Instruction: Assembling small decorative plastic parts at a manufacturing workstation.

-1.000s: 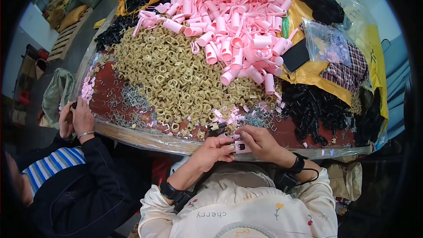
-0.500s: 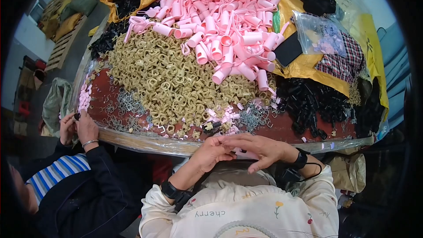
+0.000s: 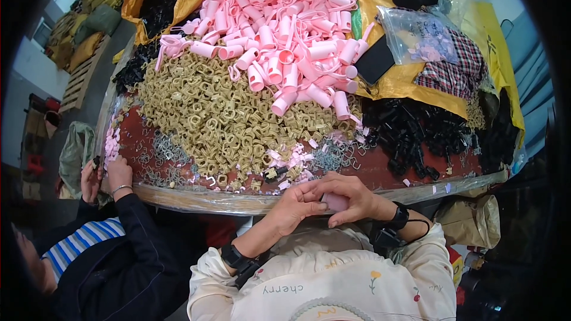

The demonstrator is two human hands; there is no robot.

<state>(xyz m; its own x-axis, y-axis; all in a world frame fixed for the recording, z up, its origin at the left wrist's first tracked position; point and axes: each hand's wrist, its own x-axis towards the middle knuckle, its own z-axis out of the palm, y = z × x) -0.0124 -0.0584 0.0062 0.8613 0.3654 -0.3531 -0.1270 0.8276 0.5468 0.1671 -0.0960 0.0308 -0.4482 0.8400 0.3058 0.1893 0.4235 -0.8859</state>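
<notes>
Both my hands meet just over the table's near edge, around a pale pink piece (image 3: 336,203) whose exact kind I cannot make out. Its far end is covered by the fingers of my right hand (image 3: 355,197), which curl over it with the thumb below. My left hand (image 3: 295,208) closes on the piece's left side, thumb tip against it, where a small dark bit shows. Just beyond my hands lie loose pink scraps (image 3: 294,157) and a small black part with a tan bit (image 3: 275,173).
Tan ring-like clips (image 3: 208,107) are heaped mid-table, with pink tubes with straps (image 3: 285,41) behind. Metal hooks (image 3: 168,148) lie left; black parts (image 3: 410,137) and a phone (image 3: 375,62) right. At the left, another person's hands (image 3: 121,173) work at the edge.
My hands have shifted slightly to the right and drawn closer together. The pale pink piece, mostly hidden before, now shows between them. The view has turned a little.
</notes>
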